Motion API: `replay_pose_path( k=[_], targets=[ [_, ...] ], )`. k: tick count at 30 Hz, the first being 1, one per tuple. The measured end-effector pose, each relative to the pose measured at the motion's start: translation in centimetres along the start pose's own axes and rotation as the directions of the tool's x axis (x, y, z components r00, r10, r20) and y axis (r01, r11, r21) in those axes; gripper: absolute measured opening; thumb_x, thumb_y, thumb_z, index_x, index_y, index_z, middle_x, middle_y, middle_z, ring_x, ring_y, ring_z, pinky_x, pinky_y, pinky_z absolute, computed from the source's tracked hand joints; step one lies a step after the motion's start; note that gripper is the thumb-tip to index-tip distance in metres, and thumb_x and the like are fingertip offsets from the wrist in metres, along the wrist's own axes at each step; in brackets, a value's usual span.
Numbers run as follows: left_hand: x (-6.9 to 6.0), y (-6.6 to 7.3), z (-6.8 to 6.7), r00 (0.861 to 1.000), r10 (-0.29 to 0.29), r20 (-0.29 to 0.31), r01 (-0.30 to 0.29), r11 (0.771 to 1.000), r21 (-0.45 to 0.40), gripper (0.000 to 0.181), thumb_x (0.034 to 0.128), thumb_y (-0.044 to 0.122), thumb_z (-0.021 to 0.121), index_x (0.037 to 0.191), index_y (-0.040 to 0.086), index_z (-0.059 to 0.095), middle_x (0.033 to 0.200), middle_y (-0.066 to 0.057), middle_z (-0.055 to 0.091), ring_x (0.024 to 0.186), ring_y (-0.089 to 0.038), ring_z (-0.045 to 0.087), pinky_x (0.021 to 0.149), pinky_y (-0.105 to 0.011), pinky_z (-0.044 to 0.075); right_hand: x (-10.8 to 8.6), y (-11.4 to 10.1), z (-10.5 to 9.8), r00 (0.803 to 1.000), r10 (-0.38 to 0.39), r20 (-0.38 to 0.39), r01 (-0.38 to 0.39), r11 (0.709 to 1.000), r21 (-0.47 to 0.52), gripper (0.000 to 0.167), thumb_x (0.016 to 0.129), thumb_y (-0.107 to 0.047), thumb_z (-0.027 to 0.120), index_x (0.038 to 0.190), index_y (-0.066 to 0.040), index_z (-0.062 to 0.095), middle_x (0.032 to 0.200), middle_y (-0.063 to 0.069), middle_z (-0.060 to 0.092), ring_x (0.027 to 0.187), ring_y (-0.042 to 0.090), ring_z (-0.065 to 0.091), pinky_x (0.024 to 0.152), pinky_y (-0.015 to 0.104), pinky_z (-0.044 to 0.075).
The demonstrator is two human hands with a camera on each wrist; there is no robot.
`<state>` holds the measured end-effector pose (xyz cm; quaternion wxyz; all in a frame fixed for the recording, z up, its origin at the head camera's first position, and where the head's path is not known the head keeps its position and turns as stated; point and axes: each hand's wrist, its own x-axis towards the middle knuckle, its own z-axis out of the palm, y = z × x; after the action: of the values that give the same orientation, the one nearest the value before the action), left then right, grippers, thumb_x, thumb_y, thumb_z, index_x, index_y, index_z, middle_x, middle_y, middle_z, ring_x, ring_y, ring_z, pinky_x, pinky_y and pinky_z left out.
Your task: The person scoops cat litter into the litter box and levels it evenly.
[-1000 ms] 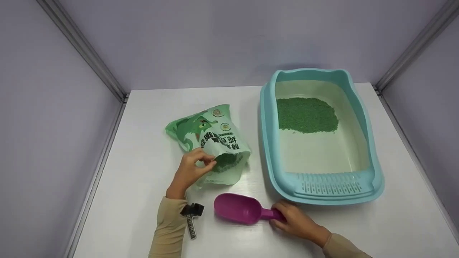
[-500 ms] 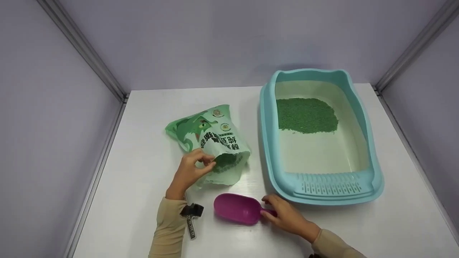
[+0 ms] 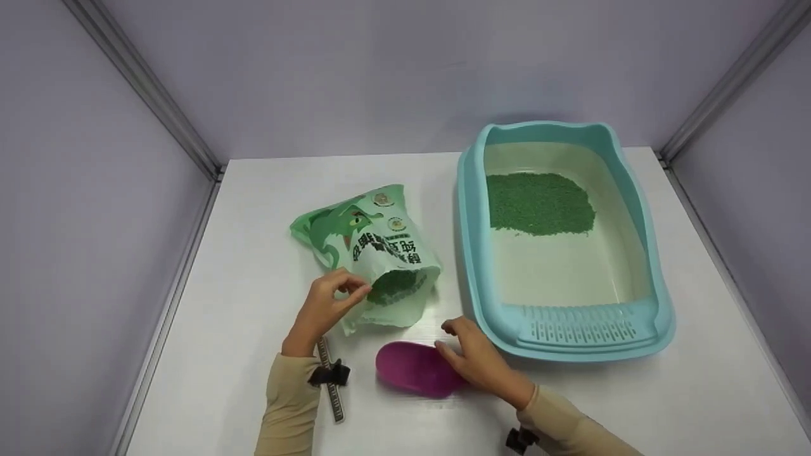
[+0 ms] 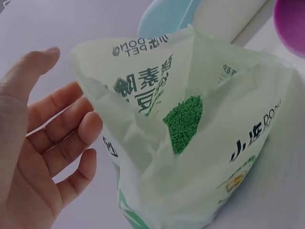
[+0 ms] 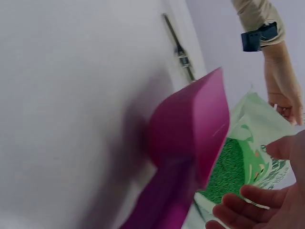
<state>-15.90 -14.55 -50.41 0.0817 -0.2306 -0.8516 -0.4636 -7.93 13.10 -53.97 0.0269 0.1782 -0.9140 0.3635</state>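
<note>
A green and white bag of cat litter (image 3: 405,244) lies on the table, its mouth gaping towards me. Green pellets (image 4: 185,121) show inside it. Beside the bag's rim is my left hand (image 3: 323,307); in the left wrist view its loosely bent fingers are apart from the bag. My right hand (image 3: 481,361) hovers over the handle end of a purple scoop (image 3: 408,366), fingers spread and holding nothing. From the right wrist view, the scoop's handle (image 5: 164,195) runs clear of the fingers. The scoop's bowl looks empty.
Right of the bag stands a blue litter box (image 3: 472,253) with a slotted front ledge (image 3: 580,326). A patch of green litter (image 3: 538,204) covers its far left floor. A narrow dark-marked strip (image 3: 334,399) lies by my left wrist.
My right hand has let go of the scoop's handle and moved left and away over it. The left hand has drawn back slightly from the bag's rim. The scoop stays put.
</note>
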Motion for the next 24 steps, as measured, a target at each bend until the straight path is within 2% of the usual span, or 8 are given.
replay_pose_path(
  k=[5, 7, 11, 15, 20, 24],
  targets=[
    [-0.3, -0.6, -0.5, 0.999, -0.048, 0.009, 0.048, 0.997, 0.061, 0.008, 0.0878, 0.017, 0.070, 0.085, 0.010, 0.072, 0.079, -0.002, 0.070, 0.070, -0.009, 0.060, 0.068, -0.031, 0.054, 2.1, -1.0, -0.6, 0.997, 0.064, -0.035, -0.061, 0.995, 0.080, 0.016, 0.090, -0.010, 0.064, 0.100, 0.001, 0.059, 0.090, 0.015, 0.061, 0.083, 0.026, 0.059, 0.070, 0.028, 0.051],
    [-0.5, -0.7, -0.8, 0.997, -0.072, 0.008, 0.071, 0.994, 0.085, 0.007, 0.0873, 0.015, 0.070, 0.084, 0.009, 0.072, 0.077, -0.003, 0.071, 0.069, -0.011, 0.061, 0.067, -0.034, 0.055, 2.9, -1.3, -0.8, 0.996, 0.080, -0.049, -0.074, 0.992, 0.104, 0.015, 0.089, -0.008, 0.064, 0.099, 0.003, 0.059, 0.087, 0.015, 0.061, 0.080, 0.027, 0.059, 0.067, 0.025, 0.051],
    [-0.8, -0.7, -1.2, 0.989, -0.147, 0.014, 0.144, 0.981, 0.131, 0.005, 0.0855, 0.014, 0.072, 0.083, 0.009, 0.071, 0.076, -0.004, 0.070, 0.069, -0.014, 0.062, 0.066, -0.032, 0.054, 4.4, -1.8, -1.1, 0.989, 0.134, -0.064, -0.124, 0.982, 0.140, 0.015, 0.088, -0.006, 0.063, 0.097, 0.006, 0.061, 0.082, 0.016, 0.064, 0.076, 0.027, 0.063, 0.063, 0.024, 0.052],
    [-1.1, -0.8, -1.5, 0.971, -0.235, 0.041, 0.226, 0.961, 0.157, 0.007, 0.0847, 0.015, 0.073, 0.082, 0.009, 0.071, 0.076, -0.005, 0.069, 0.069, -0.012, 0.060, 0.065, -0.024, 0.052, 5.7, -2.0, -1.4, 0.975, 0.195, -0.103, -0.177, 0.971, 0.159, 0.013, 0.088, -0.004, 0.063, 0.094, 0.007, 0.062, 0.079, 0.017, 0.067, 0.074, 0.026, 0.065, 0.064, 0.028, 0.055],
    [-1.4, -1.0, -1.7, 0.947, -0.317, 0.059, 0.303, 0.937, 0.174, 0.010, 0.0836, 0.016, 0.075, 0.077, 0.009, 0.070, 0.074, -0.005, 0.067, 0.067, -0.008, 0.056, 0.064, -0.021, 0.048, 7.0, -2.1, -1.6, 0.958, 0.227, -0.175, -0.208, 0.971, 0.120, 0.014, 0.085, -0.006, 0.062, 0.090, 0.007, 0.062, 0.079, 0.019, 0.067, 0.073, 0.027, 0.063, 0.067, 0.034, 0.053],
    [-1.5, -1.3, -1.7, 0.922, -0.383, 0.057, 0.366, 0.910, 0.195, 0.015, 0.0833, 0.016, 0.075, 0.073, 0.008, 0.068, 0.071, -0.006, 0.067, 0.064, -0.007, 0.053, 0.061, -0.020, 0.045, 7.9, -2.1, -1.6, 0.947, 0.245, -0.206, -0.234, 0.969, 0.075, 0.018, 0.084, -0.007, 0.063, 0.092, 0.008, 0.061, 0.086, 0.022, 0.065, 0.081, 0.032, 0.061, 0.075, 0.043, 0.052]
  ],
)
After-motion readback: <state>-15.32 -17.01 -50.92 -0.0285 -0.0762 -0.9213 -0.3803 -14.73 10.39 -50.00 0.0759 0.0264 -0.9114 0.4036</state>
